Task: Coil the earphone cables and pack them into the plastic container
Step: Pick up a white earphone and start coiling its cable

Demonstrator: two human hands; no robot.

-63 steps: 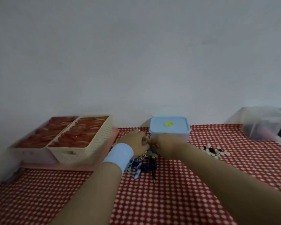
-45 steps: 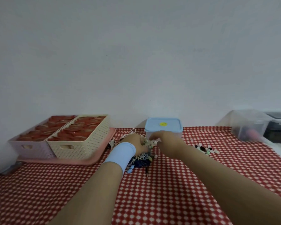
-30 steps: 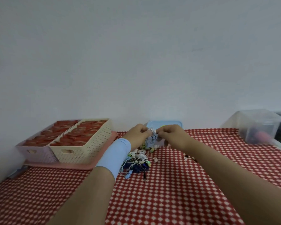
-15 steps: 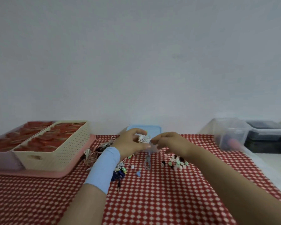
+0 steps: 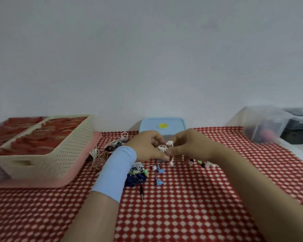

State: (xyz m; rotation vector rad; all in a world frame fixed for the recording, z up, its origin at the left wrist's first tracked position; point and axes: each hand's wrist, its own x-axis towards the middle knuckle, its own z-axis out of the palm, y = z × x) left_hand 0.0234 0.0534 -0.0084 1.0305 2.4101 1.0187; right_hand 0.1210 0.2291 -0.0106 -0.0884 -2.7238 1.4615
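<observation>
My left hand (image 5: 148,146) and my right hand (image 5: 187,144) meet above the red checked cloth and both pinch a white earphone cable (image 5: 164,146), partly bunched between the fingers. Its buds hang just below. Behind the hands stands the plastic container (image 5: 163,126), with a light blue lid and a yellow sticker, lid on. A tangle of blue, white and green earphones (image 5: 137,175) lies under my left wrist. More pale cables (image 5: 108,151) lie to the left, by the tray. Loose ear tips (image 5: 204,163) lie under my right wrist.
A cream perforated basket (image 5: 47,154) and a second basket with red pieces sit on a pink tray (image 5: 80,170) at the left. A clear plastic box (image 5: 264,126) and a dark box (image 5: 299,126) stand at the right. A wall rises just behind the table.
Both hands lifted a white earphone out of the pile and now hold it above the cloth. The view shifted right, bringing the boxes at the right further in.
</observation>
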